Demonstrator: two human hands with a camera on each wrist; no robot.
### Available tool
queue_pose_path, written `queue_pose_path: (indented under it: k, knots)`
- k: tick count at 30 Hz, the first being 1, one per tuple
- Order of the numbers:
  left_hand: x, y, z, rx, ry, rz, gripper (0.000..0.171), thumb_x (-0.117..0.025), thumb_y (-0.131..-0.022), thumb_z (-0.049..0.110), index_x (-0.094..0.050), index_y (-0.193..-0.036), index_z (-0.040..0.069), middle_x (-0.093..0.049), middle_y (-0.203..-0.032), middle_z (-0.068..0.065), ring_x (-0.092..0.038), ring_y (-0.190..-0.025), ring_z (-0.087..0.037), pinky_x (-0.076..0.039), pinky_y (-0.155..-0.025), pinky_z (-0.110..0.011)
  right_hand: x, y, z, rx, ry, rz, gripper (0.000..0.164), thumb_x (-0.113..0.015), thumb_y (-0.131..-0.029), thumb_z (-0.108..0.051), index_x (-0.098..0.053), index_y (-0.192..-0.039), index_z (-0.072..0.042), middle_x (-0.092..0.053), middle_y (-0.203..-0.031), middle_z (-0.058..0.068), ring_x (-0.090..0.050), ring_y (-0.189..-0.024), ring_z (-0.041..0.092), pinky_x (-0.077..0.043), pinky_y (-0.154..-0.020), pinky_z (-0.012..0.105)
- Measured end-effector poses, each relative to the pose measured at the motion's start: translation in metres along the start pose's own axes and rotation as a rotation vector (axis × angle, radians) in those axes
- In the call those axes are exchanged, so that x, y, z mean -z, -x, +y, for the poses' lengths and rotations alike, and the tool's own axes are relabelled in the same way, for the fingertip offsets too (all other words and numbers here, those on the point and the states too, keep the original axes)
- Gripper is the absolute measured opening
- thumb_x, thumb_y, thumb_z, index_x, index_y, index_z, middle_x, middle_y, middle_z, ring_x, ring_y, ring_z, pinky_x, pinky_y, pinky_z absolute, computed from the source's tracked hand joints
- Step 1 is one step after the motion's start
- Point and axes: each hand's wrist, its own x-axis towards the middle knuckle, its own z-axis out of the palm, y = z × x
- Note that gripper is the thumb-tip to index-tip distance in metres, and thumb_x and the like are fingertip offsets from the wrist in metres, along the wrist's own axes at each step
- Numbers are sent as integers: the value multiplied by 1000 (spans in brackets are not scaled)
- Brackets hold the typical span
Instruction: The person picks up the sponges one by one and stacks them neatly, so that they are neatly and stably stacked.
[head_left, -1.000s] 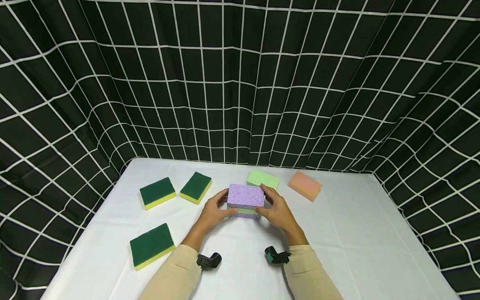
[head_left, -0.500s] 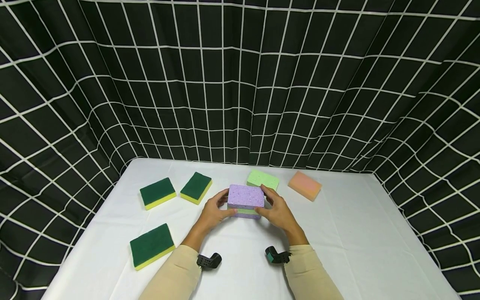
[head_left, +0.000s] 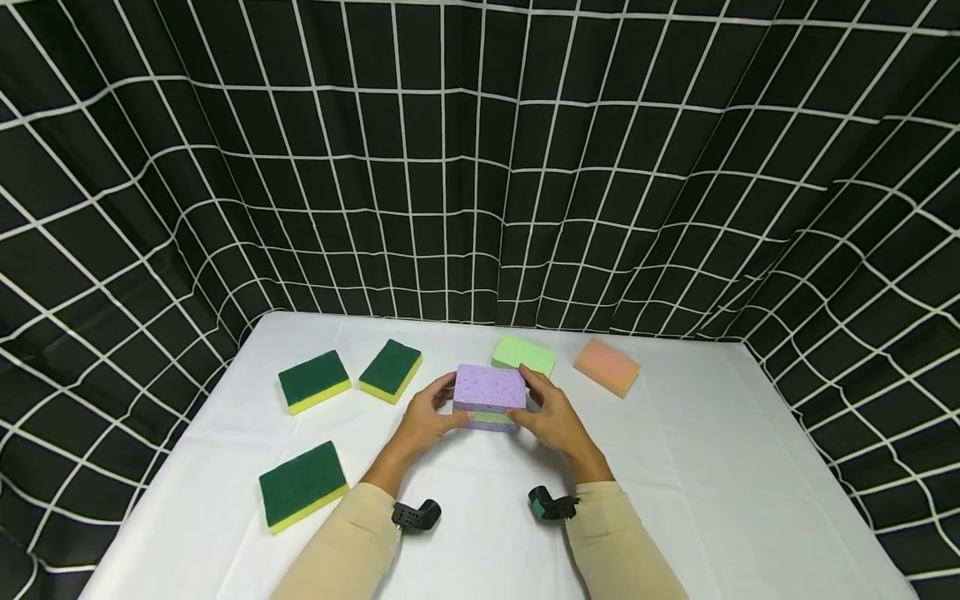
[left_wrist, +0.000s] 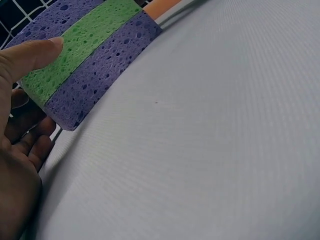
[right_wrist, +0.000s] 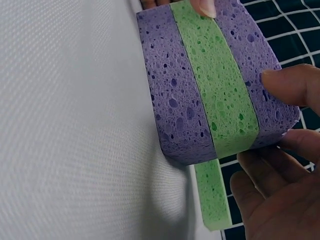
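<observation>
Sponges stacked purple, green, purple (head_left: 489, 398) sit mid-surface (head_left: 675, 467). Left hand (head_left: 424, 423) and right hand (head_left: 553, 419) hold the stack from both sides, thumbs curled onto its front.

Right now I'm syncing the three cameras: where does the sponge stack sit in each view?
Head: stack at table centre, between both hands.
Left wrist: stack upper left, thumb on its green layer.
Right wrist: stack upper right, fingertips on its edges.
Shared landmark: the green layer sandwiched between two purple ones.
</observation>
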Motion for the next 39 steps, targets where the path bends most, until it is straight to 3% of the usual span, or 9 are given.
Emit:
queue_pose_path:
  k: [4, 9, 15, 22, 28, 32, 35, 39]
  knots:
    - [1, -2, 5, 18, 31, -15, 78, -80, -78, 13, -41, -145, 5, -55, -129, -13, -50, -119, -28, -38, -102, -42, 3, 2, -19, 10, -17, -12, 74, -69, -81, 8, -29, -143, 15, -34, -145, 31, -35, -132, 41, -29, -107, 51]
    - [1, -2, 11, 28, 100, -27, 73, -74, -86, 15, -37, -148, 4, -49, -136, -16, -50, -120, -31, -40, -100, -44, 6, 8, -38, -6, 7, -35, 73, -68, -81, 8, -29, -142, 16, -34, -144, 31, -35, -132, 43, -30, -107, 50]
    - [4, -1, 24, 13, 164, -39, 67, -69, -91, 18, -37, -147, 1, -46, -138, -19, -51, -119, -34, -43, -98, -43, 5, 7, -38, -11, -3, -34, 73, -68, -81, 8, -30, -142, 16, -34, -145, 31, -34, -133, 42, -29, -107, 52]
    - [7, 10, 45, 15, 229, -80, 68, -68, -90, 6, -33, -148, -2, -44, -139, -25, -44, -125, -40, -39, -101, -43, 6, 7, -37, -29, -6, -45, 73, -68, -82, 7, -28, -143, 15, -32, -146, 31, -32, -135, 40, -29, -108, 48]
    - [6, 10, 38, -18, 235, -81, 68, -68, -90, 6, -33, -147, -3, -45, -139, -24, -43, -126, -39, -33, -106, -46, 5, 8, -36, -24, -13, -39, 73, -68, -82, 8, -28, -143, 16, -33, -146, 31, -33, -134, 41, -29, -107, 49]
    - [4, 7, 20, -33, 261, -63, 68, -69, -89, 5, -33, -147, -3, -43, -142, -23, -41, -127, -40, -29, -108, -48, 3, 9, -37, -21, -8, -44, 73, -68, -82, 8, -28, -143, 16, -32, -146, 31, -33, -134, 41, -29, -107, 49]
    - [2, 3, 7, -44, 262, -37, 68, -70, -89, 6, -35, -148, 0, -44, -143, -19, -42, -127, -37, -29, -109, -46, 3, 9, -39, -21, -6, -42, 74, -68, -82, 7, -28, -143, 14, -33, -146, 31, -33, -134, 41, -29, -108, 50]
    - [0, 1, 2, -49, 241, -13, 68, -71, -89, 10, -38, -147, 4, -49, -139, -13, -47, -124, -31, -31, -108, -43, 8, 9, -44, -20, -31, -15, 75, -67, -82, 6, -27, -146, 11, -33, -146, 29, -32, -135, 41, -26, -109, 49]
